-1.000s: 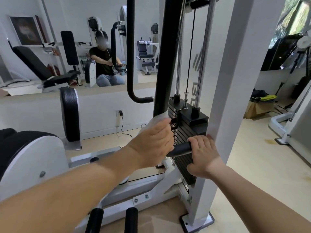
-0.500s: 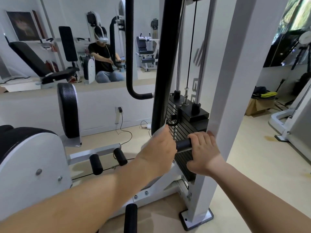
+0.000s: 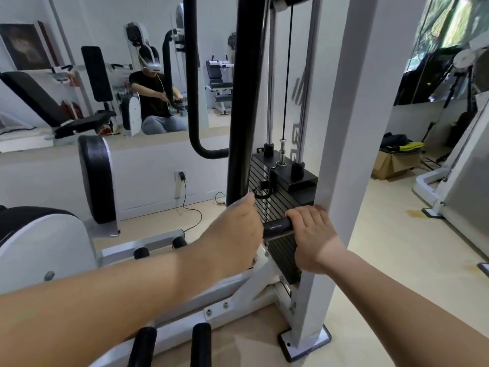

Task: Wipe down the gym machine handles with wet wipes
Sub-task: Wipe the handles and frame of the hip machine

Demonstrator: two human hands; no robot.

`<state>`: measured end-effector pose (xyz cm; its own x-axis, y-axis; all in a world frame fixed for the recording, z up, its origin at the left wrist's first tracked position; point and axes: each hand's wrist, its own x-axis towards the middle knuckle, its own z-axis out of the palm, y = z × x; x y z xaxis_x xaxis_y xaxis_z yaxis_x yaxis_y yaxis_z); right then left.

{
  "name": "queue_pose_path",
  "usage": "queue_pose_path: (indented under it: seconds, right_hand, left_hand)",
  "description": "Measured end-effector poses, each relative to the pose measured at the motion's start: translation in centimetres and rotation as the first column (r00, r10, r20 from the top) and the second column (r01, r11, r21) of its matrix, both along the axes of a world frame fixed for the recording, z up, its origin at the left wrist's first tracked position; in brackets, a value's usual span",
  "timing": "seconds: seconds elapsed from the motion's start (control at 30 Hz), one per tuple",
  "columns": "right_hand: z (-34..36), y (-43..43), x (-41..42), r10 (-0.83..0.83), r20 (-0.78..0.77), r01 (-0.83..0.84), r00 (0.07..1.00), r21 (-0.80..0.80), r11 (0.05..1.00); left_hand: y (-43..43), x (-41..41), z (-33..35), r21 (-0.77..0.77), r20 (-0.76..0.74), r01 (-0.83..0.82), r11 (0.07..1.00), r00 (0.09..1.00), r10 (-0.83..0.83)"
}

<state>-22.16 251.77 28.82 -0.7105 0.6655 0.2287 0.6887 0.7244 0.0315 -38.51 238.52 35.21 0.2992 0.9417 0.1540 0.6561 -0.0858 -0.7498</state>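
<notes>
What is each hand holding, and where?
The right hand grips the black handle at its right end; the left hand wraps its left end, any wipe hidden.

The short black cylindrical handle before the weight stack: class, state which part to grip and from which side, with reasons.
Grip the short black cylindrical handle on its bare middle stretch, coming from above and the near side, fingers curling over the top. It lies roughly horizontal, the right hand wraps its right end that way, and the left hand covers its left.
</notes>
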Motion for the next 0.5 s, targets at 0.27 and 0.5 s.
queue_pose_path:
  seconds: [0.27, 0.5]
  right_hand:
    - [-1.7, 0.6, -0.1, 0.018, -0.046, -0.014, 0.999, 0.086, 0.996]
    - [-2.9, 1.5, 0.2, 0.107, -0.150, -0.066, 0.983, 0.251, 0.966]
  left_hand:
    - [1.4, 1.1, -3.9, 0.132, 0.185, -0.110, 0.985, 0.979, 0.085]
    - [4.1, 6.5, -7.3, 0.179, 0.655, -0.357, 0.917, 0.738, 0.160]
